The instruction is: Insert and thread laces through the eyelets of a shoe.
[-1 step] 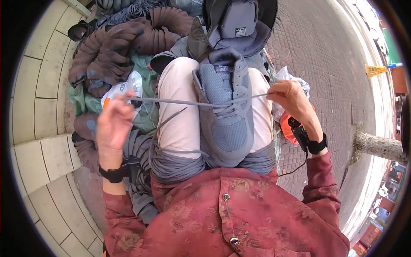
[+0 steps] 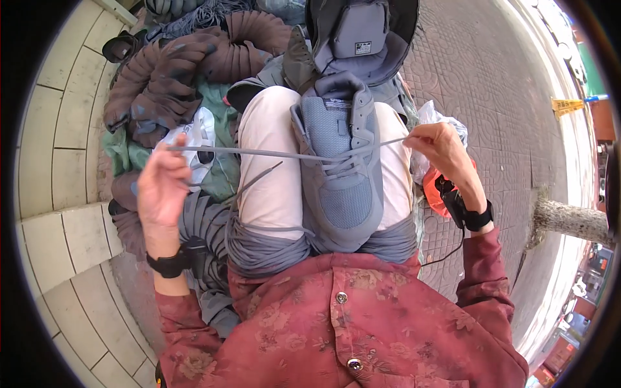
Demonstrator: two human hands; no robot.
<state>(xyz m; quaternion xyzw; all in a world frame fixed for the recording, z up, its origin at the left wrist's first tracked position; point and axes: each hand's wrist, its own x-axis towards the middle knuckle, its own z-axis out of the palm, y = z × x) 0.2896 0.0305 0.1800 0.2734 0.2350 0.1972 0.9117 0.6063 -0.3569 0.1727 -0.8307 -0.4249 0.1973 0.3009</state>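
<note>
A grey shoe upper [image 2: 347,202] lies on my lap between my thighs, its toe toward me. A grey shoelace [image 2: 249,152] runs through its lower eyelets, several crossings laced above the toe, while the higher eyelets are bare. My left hand [image 2: 162,187], slightly blurred, pinches the long stretch of lace out to the left. At the right, my right hand [image 2: 440,145] is closed on the lace's other, shorter stretch. Both stretches look taut. Bundles of loose grey laces [image 2: 268,247] lie across the tops of my thighs, one lace end sticking up over the left thigh.
Coiled stacks of brown shoe uppers [image 2: 155,81] lie ahead on the left over green cloth [image 2: 217,100]. A black and grey bag [image 2: 362,48] stands beyond my knees. A tiled wall [image 2: 55,181] rises at left; an orange bag [image 2: 437,197] and tree trunk [image 2: 576,220] are at right.
My left hand has moved a little farther left, drawing the lace out longer on that side. The right hand and the shoe upper look nearly unmoved.
</note>
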